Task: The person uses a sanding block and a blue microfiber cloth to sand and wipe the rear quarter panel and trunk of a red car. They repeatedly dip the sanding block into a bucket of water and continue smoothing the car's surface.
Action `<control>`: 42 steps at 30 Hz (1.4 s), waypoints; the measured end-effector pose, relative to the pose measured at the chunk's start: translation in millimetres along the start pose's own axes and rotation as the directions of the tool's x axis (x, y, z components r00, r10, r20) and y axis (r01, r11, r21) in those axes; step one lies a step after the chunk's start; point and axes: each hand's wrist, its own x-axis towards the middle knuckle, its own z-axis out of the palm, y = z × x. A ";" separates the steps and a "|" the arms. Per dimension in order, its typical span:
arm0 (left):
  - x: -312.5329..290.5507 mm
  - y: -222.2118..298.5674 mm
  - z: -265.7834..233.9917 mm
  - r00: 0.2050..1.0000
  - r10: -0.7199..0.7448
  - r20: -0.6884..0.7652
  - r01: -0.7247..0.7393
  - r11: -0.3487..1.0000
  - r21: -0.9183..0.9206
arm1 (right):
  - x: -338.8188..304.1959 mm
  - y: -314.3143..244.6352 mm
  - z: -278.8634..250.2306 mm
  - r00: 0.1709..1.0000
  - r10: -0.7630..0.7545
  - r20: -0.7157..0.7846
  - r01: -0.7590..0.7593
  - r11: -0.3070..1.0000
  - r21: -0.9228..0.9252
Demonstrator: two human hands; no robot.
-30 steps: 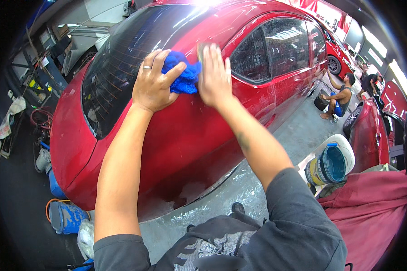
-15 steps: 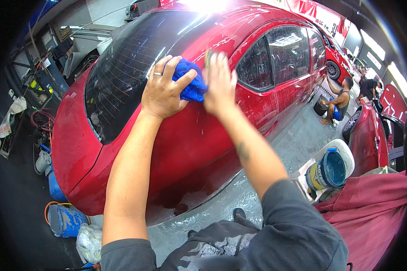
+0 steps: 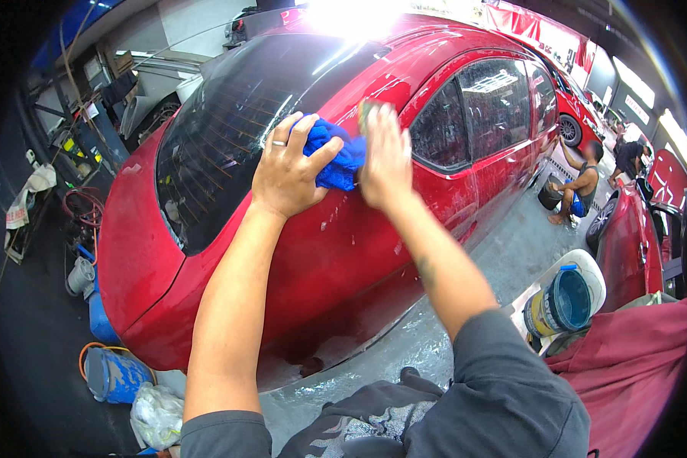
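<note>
Red paint everywhere here, a red car fills most of the view, rear end toward the lower left, and both hands are up on its rear pillar just beside the dark rear windscreen. The left hand has a ring on one finger and its fingers are curled around a blue microfibre cloth, bunched up and pressed against the bodywork. The right hand sits right next to it, flat with fingers together and pointing up, palm on the panel and touching the cloth's right edge; there's something pale greenish poking out above its fingertips but I can't tell what it is. So the two hands are side by side, cloth squeezed between them. The paint looks wet and streaky near the rear side window. On the wet floor at the right stands a bucket with a blue inside, and a maroon cover lies below it. Another person crouches further along the car by its side. At the lower left there's a blue container and a crumpled plastic bag
</note>
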 end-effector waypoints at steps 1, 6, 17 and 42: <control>4.2 3.5 3.6 1.000 -0.007 -0.005 0.007 1.000 -0.008 | 37.0 26.7 3.0 0.998 0.065 -0.013 -0.064 0.998 0.027; 1.8 1.5 0.3 1.000 0.000 -0.015 -0.001 1.000 -0.008 | -10.8 3.3 3.7 0.999 -0.036 -0.037 0.036 0.999 0.011; 4.3 -2.0 0.6 0.998 -0.033 -0.051 0.034 0.999 0.026 | 121.2 78.6 -18.0 0.985 0.161 0.055 -0.168 0.970 0.174; -5.8 -6.5 20.5 0.987 -0.102 -0.122 0.112 0.990 0.083 | -158.3 -8.7 -34.1 0.907 -0.234 0.350 0.096 0.924 0.369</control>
